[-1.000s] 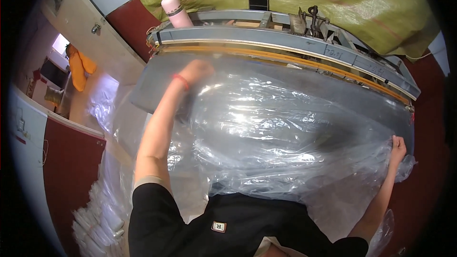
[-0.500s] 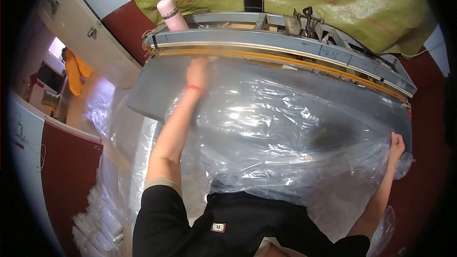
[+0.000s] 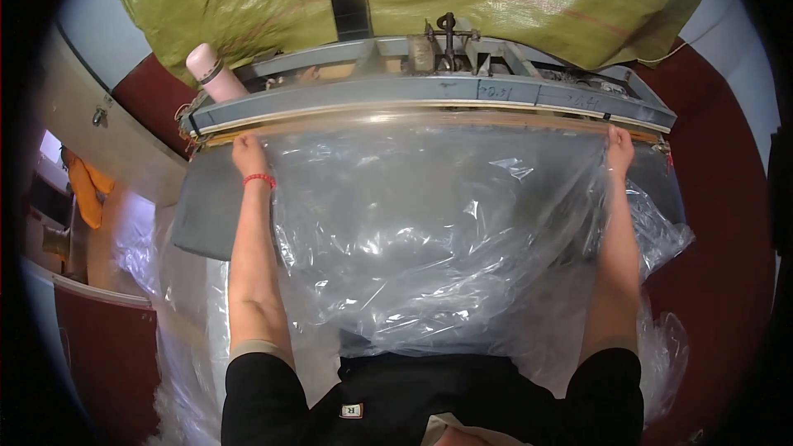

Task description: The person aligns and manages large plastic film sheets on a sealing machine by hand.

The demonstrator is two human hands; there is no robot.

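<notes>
A large clear plastic sheet (image 3: 396,223) is spread over a dark grey padded surface (image 3: 206,206) and drapes toward my body. Its far edge is stretched straight along the orange strip and pale edge of a long grey metal frame (image 3: 330,103). My left hand (image 3: 248,155), with a red bead bracelet on the wrist, is closed on the sheet's far left corner. At the far right, my right hand (image 3: 619,149) pinches the opposite end of that edge. Loose folds of the sheet hang beside my right forearm.
A pink bottle (image 3: 213,74) leans at the frame's left end. A dark phone (image 3: 352,16) lies on a yellow-green woven tarp (image 3: 496,0) behind the frame. A metal clamp screw (image 3: 447,41) rises from the frame. At left are a door (image 3: 99,128) and bunched plastic.
My right hand has moved up and leftward to the frame, bringing the sheet's edge along it. The left hand now grips the left corner. The whole view has shifted.
</notes>
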